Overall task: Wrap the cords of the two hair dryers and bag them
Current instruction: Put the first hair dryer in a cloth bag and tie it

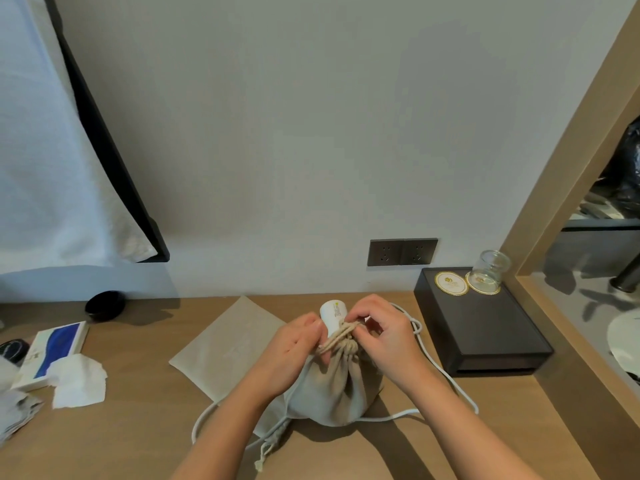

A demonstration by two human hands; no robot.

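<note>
The stuffed beige bag stands upright on the wooden desk, near its front edge, with the white end of a hair dryer poking out of the cinched mouth. The left hand is clenched around the bag's neck from the 9 o'clock side. The right hand comes in from 3 o'clock and pinches the rope drawstring wound about that neck. A white cord lies loose on the desk and curls round the bag from 1 o'clock down through 7. A second, flat bag lies at 10 o'clock, partly under the full one. At 2 o'clock sits a black box carrying a round coaster and a glass, with wall sockets at 1 o'clock. Well off at 9 o'clock lie a crumpled tissue and a blue-and-white box.
</note>
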